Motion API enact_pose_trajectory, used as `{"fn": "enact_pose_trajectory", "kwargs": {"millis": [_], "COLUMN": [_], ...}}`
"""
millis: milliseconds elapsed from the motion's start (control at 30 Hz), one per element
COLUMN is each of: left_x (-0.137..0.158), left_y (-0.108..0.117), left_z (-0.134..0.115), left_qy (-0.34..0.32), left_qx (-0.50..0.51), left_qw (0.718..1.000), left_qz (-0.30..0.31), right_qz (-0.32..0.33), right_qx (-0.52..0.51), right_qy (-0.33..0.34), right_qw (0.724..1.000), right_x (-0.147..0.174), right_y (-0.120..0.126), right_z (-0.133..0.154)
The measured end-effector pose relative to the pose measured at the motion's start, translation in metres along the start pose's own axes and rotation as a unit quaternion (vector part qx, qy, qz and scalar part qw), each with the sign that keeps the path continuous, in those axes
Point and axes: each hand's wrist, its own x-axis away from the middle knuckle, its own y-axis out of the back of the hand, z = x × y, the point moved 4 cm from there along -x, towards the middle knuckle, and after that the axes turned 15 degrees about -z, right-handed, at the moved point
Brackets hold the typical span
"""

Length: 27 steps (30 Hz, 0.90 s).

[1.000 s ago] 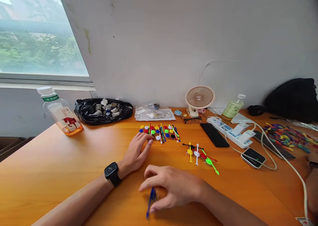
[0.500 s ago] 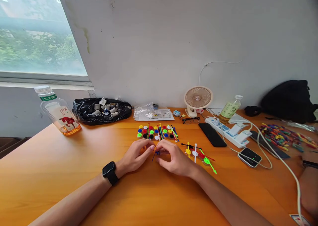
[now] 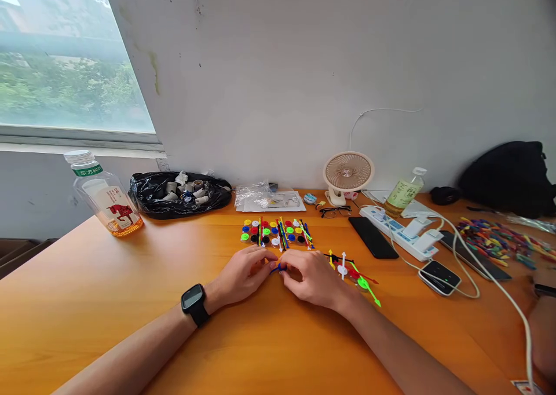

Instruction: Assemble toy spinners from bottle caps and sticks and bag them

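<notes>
Between the fingertips of both hands is a small blue spinner arrow [image 3: 279,268], partly covered by the fingers. My left hand [image 3: 244,273], with a black watch on its wrist, pinches it from the left with thumb and fingers. From the right, my right hand [image 3: 311,278] grips it, fingers bent over the top. Just beyond the hands lie rows of coloured round spinner bases [image 3: 266,231] with bundles of arrows [image 3: 283,233] between them. Right of my right hand, several joined spinners lie, among them a white spinner [image 3: 343,267] and a green spinner [image 3: 365,286].
A black phone [image 3: 373,237] and a white power strip [image 3: 397,231] with cables lie to the right. A fan [image 3: 348,172], a black bag of pipe pieces [image 3: 180,195] and a tilted-looking bottle [image 3: 106,195] stand behind. Another person's arm [image 3: 545,325] shows at the right edge.
The blue arrow has turned from steeply slanted to nearly level between the fingers. My hands have shifted slightly right, and the whole view has moved a little.
</notes>
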Motion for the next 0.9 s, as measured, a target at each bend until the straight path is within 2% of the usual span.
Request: {"fn": "enact_pose_trajectory", "kwargs": {"millis": [100,167,267,333,467,767,900], "left_x": [-0.001,-0.002,-0.002,-0.003,-0.003,-0.003,-0.003], "left_y": [0.005,0.008,0.011,0.011,0.012,0.012,0.011], "left_z": [-0.003,-0.003,-0.002,-0.001,-0.002,-0.001,0.0], "left_qy": [-0.01,-0.004,0.003,0.003,0.001,0.0,0.005], "left_qx": [-0.005,-0.006,-0.01,-0.014,-0.02,-0.02,-0.017], "left_qw": [0.999,0.999,0.997,0.997,0.996,0.996,0.996], "left_qz": [-0.03,-0.051,-0.073,-0.081,-0.082,-0.082,-0.083], "right_qz": [-0.051,-0.052,-0.031,-0.062,-0.118,-0.106,-0.096], "right_qx": [0.005,-0.018,-0.116,-0.165,-0.151,0.024,0.033], "right_qy": [-0.055,-0.106,-0.163,-0.175,-0.178,-0.132,-0.094], "right_qw": [0.997,0.993,0.979,0.969,0.965,0.985,0.99], "right_x": [-0.004,-0.005,-0.006,-0.007,-0.008,-0.01,-0.009], "right_y": [0.009,0.01,0.006,0.006,0.012,0.014,0.011], "right_z": [-0.005,-0.011,-0.016,-0.019,-0.023,-0.022,-0.023]}}
